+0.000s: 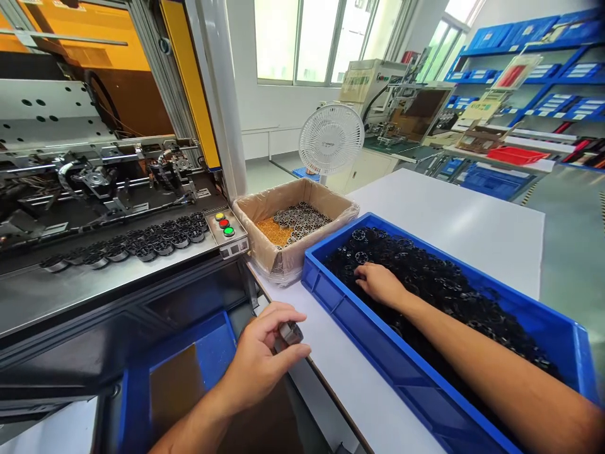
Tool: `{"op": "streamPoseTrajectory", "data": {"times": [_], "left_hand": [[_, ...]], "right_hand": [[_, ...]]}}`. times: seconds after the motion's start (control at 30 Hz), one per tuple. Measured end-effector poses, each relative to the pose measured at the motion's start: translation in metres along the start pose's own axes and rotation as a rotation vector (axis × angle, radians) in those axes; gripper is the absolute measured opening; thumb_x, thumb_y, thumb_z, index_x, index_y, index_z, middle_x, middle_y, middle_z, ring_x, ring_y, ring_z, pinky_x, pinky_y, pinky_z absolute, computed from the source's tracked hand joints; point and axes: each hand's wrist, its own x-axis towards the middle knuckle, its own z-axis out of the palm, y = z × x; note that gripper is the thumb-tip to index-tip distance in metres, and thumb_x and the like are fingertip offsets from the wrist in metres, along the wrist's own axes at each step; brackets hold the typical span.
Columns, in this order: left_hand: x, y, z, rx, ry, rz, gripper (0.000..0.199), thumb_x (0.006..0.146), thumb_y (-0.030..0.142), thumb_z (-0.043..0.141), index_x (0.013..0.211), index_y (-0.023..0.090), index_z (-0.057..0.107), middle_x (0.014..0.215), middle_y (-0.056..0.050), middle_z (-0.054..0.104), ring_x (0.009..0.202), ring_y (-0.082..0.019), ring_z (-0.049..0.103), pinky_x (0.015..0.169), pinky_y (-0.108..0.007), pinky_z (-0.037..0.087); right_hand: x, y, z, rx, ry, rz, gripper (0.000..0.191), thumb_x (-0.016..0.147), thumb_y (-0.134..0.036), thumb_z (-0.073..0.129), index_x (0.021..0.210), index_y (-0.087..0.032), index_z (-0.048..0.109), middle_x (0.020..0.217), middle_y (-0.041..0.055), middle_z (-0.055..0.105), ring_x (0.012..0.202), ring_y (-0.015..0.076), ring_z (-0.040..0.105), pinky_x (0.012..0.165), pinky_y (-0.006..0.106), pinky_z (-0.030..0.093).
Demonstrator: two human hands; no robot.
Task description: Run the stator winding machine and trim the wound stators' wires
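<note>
Over the front edge of the white table, my left hand (265, 353) curls its thumb and fingers around a small dark round part with a grey metal rim (289, 334). My right hand (380, 284) reaches into a blue plastic bin (363, 315), its fingers bent down onto a heap of black spoked plastic rings (425, 271). The fingertips are partly hidden, so whatever they pinch does not show. Behind the bin's left end, a cardboard box (288, 261) wrapped in clear film holds grey round parts (307, 217) like the one in my left hand.
At left stands a machine with several dark round parts (146, 246) on its metal ledge (179, 265). A button box (231, 243) sits on the ledge's right end. A white fan (331, 139) stands behind the cardboard box. Below the ledge is another blue bin (217, 353).
</note>
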Motion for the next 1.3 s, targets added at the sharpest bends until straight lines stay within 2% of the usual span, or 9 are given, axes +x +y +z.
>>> {"op": "streamPoseTrajectory", "data": {"times": [0.13,0.3,0.4,0.5,0.57,0.67,0.83,1.0,1.3], "left_hand": [[-0.003,0.005,-0.004,0.146,0.027,-0.031,0.049,0.073,0.033,0.085,0.119,0.020,0.072,0.107,-0.011,0.073,0.092,-0.021,0.067,0.086,-0.032,0.055],[-0.002,0.007,-0.007,0.132,0.028,-0.053,0.043,0.078,0.033,0.080,0.120,0.021,0.073,0.115,-0.011,0.075,0.094,-0.021,0.067,0.089,-0.032,0.055],[0.001,0.003,0.001,-0.069,-0.027,-0.091,0.047,0.077,0.037,0.082,0.120,0.020,0.073,0.118,-0.013,0.074,0.094,-0.021,0.068,0.088,-0.033,0.056],[0.003,0.000,0.014,-0.344,-0.079,-0.153,0.056,0.069,0.037,0.088,0.119,0.017,0.073,0.116,-0.013,0.074,0.092,-0.021,0.070,0.085,-0.032,0.057],[0.003,-0.001,0.022,-0.424,-0.101,-0.193,0.060,0.064,0.034,0.092,0.118,0.017,0.073,0.109,-0.012,0.076,0.093,-0.021,0.070,0.086,-0.032,0.056],[0.003,-0.001,0.027,-0.336,-0.063,-0.157,0.060,0.060,0.032,0.094,0.115,0.018,0.076,0.104,-0.010,0.078,0.094,-0.022,0.071,0.088,-0.031,0.056],[0.000,-0.004,0.023,-0.230,-0.029,-0.026,0.056,0.063,0.027,0.092,0.116,0.022,0.075,0.105,-0.007,0.079,0.089,-0.018,0.073,0.085,-0.027,0.058],[-0.003,-0.005,0.023,-0.267,-0.030,-0.058,0.056,0.062,0.022,0.092,0.116,0.019,0.075,0.099,-0.007,0.079,0.088,-0.018,0.073,0.084,-0.025,0.058],[-0.004,0.000,0.024,-0.358,-0.107,-0.099,0.057,0.062,0.029,0.093,0.114,0.017,0.076,0.091,-0.006,0.078,0.081,-0.016,0.070,0.079,-0.024,0.057]], "right_hand": [[-0.009,-0.011,-0.024,-0.007,0.121,-0.051,0.010,0.093,-0.019,0.062,0.098,-0.013,0.069,0.094,0.0076,0.069,0.084,0.0180,0.066,0.083,0.038,0.056],[-0.056,-0.070,-0.048,0.190,0.302,-0.366,0.015,0.097,-0.027,0.057,0.105,-0.019,0.067,0.096,0.0062,0.067,0.087,0.0173,0.065,0.080,0.032,0.055],[-0.091,-0.106,-0.042,0.458,0.393,-0.706,0.006,0.094,-0.023,0.065,0.093,-0.019,0.060,0.085,0.0028,0.062,0.077,0.0134,0.061,0.068,0.025,0.052],[-0.109,-0.123,-0.032,0.491,0.421,-0.877,0.011,0.091,-0.015,0.068,0.094,-0.017,0.057,0.082,0.0027,0.060,0.076,0.0120,0.059,0.066,0.023,0.049],[-0.112,-0.124,-0.029,0.440,0.446,-0.908,0.008,0.092,-0.013,0.065,0.094,-0.015,0.057,0.082,0.0038,0.060,0.075,0.0126,0.059,0.065,0.024,0.049],[-0.110,-0.122,-0.030,0.372,0.465,-0.944,0.006,0.093,-0.009,0.058,0.097,-0.014,0.057,0.085,0.0064,0.063,0.078,0.0144,0.060,0.067,0.025,0.050],[-0.109,-0.120,-0.036,0.353,0.513,-0.955,0.015,0.092,-0.007,0.059,0.107,-0.011,0.059,0.096,0.0095,0.066,0.092,0.0150,0.063,0.078,0.024,0.053],[-0.108,-0.117,-0.035,0.346,0.485,-0.951,0.030,0.089,-0.005,0.062,0.119,-0.009,0.059,0.112,0.0137,0.061,0.107,0.0170,0.060,0.090,0.028,0.055],[-0.107,-0.119,-0.040,0.318,0.516,-1.019,0.026,0.091,-0.010,0.063,0.117,-0.005,0.061,0.106,0.0151,0.062,0.102,0.0198,0.060,0.084,0.031,0.058]]}}
